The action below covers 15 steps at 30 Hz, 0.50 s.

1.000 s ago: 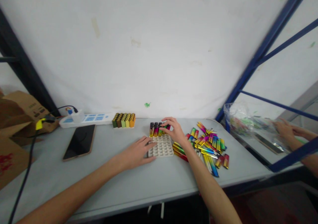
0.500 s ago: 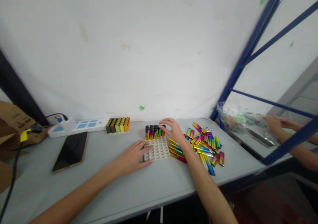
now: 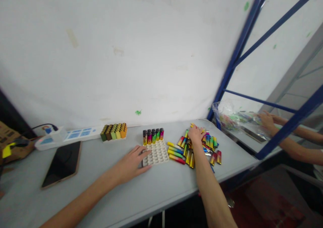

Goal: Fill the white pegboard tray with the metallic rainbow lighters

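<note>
My left hand grips the near left corner of a white tray with rows of round holes, fingers over its edge and thumb along the front. Shiny colour-faded lighters with black tops stand upright in its back rows; the front holes are bare. To the right, my right hand is over a loose pile of lighters, its fingers apart and touching the pile. Its fingertips are partly hidden among the lighters. Several lighters lie side by side between tray and pile.
A full block of green, brown and orange lighters stands back left, beside a white power strip. A phone lies left, near a brown paper bag. Beyond the blue metal frame are a clear plastic bag and another person's hands.
My right hand has moved from the back row of the tray rightward onto the loose pile. The left hand stays on the tray. The view has shifted slightly to the right.
</note>
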### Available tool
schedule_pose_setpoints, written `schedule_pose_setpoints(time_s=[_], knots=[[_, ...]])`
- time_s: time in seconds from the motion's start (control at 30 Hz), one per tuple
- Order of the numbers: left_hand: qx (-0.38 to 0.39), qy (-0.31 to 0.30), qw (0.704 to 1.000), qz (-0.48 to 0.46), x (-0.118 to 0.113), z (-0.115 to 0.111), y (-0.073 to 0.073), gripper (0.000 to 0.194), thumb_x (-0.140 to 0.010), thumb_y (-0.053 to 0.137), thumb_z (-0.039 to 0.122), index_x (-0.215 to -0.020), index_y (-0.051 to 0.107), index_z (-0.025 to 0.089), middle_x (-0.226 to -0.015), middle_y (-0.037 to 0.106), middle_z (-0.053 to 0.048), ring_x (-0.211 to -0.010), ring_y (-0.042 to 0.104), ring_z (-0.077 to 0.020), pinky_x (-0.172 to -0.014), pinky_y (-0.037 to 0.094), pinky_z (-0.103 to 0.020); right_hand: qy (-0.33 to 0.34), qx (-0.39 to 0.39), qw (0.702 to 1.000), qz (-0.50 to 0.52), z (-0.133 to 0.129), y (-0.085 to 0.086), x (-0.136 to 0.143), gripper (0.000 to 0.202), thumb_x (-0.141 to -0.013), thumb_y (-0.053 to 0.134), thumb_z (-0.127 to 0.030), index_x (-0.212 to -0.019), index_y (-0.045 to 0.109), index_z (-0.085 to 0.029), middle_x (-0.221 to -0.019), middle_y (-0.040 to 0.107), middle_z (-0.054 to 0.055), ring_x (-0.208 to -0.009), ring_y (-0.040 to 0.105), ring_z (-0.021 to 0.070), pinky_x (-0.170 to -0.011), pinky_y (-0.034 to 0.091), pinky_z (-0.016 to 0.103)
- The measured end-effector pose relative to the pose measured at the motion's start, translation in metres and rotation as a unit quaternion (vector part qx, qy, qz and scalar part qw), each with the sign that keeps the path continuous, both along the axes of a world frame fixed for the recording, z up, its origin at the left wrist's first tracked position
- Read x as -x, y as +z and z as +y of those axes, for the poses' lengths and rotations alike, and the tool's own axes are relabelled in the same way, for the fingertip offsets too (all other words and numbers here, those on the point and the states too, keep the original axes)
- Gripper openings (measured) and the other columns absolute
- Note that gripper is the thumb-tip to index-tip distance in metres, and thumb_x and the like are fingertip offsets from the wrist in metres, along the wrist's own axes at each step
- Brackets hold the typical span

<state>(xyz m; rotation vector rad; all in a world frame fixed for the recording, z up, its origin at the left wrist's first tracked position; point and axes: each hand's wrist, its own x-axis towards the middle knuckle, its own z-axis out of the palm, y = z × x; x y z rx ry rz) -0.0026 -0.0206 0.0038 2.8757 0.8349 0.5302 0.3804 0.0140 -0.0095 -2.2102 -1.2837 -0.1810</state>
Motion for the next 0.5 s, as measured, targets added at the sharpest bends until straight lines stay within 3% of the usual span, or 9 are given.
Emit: schedule_pose_setpoints(time_s=[0.1,0.23,0.33,0.5], knots=[[0.004,0.002,1.0,0.002,0.0,0.0,-0.001,0.048,-0.096,0.062,0.045,-0.139,0.058,0.024,-0.137,0.057,-0.012,-0.129,0.052,-0.0309,-0.112,0.046,-0.048,-0.079,0.041,0.996,-0.008,0.004,0.0,0.002,0.041,-0.095,0.038,-0.011,-0.125,0.066,-0.017,-0.12,0.068,0.02,-0.121,0.06,0.0345,-0.109,0.025,0.068],[-0.002,-0.001,1.0,-0.006,0.0,0.0,-0.001,0.048,-0.096,0.063,0.044,-0.14,0.058,0.025,-0.136,0.058,-0.011,-0.129,0.053,-0.0301,-0.112,0.046,-0.046,-0.089,0.096,0.991,-0.014,0.01,0.007,0.006,0.033,-0.098,0.044,-0.02,-0.116,0.07,-0.013,-0.122,0.067,0.021,-0.12,0.06,0.0351,-0.111,0.024,0.065],[-0.006,-0.004,1.0,-0.008,0.0,-0.001,0.0,0.048,-0.096,0.063,0.045,-0.139,0.058,0.024,-0.134,0.059,-0.012,-0.127,0.053,-0.0299,-0.111,0.047,-0.046,-0.08,0.11,0.991,-0.011,0.01,0.012,0.007,0.031,-0.099,0.05,-0.028,-0.114,0.071,-0.011,-0.118,0.069,0.023,-0.118,0.062,0.0356,-0.11,0.028,0.062],[-0.004,-0.002,1.0,0.005,-0.001,-0.002,0.003,0.047,-0.095,0.064,0.043,-0.137,0.059,0.022,-0.132,0.06,-0.012,-0.126,0.054,-0.0306,-0.11,0.047,-0.048,-0.03,0.123,0.992,-0.005,0.006,0.022,0.008,0.026,-0.097,0.057,-0.034,-0.112,0.072,-0.018,-0.112,0.074,0.016,-0.111,0.067,0.0304,-0.103,0.04,0.05]])
